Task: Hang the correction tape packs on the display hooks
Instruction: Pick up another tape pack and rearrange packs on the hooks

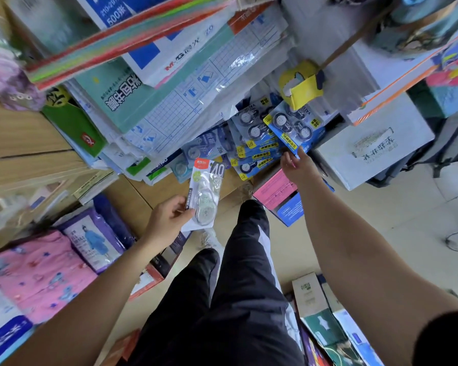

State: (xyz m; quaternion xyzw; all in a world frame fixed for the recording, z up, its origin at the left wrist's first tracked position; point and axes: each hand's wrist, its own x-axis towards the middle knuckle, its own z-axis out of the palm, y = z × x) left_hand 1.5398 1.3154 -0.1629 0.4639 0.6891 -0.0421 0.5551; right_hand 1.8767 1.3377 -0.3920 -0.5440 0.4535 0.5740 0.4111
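My left hand (167, 216) holds a correction tape pack (206, 192) with a red top and a large "40", pinched at its lower edge. My right hand (298, 167) reaches forward and its fingers grip the bottom edge of a blue correction tape pack (292, 126) with yellow labels. That pack hangs at the front of a row of several similar blue packs (251, 143). A paler pack marked "30m" (206, 149) hangs to their left. The hooks themselves are hidden behind the packs.
Stacked paper reams and grid notebooks (169, 83) crowd the shelf above the packs. A yellow plush item (300, 85) hangs above right. A white box (368, 151) sits to the right, pink and blue boxes (278, 196) lie on the floor, and pink raincoat packs (37, 273) lie at left.
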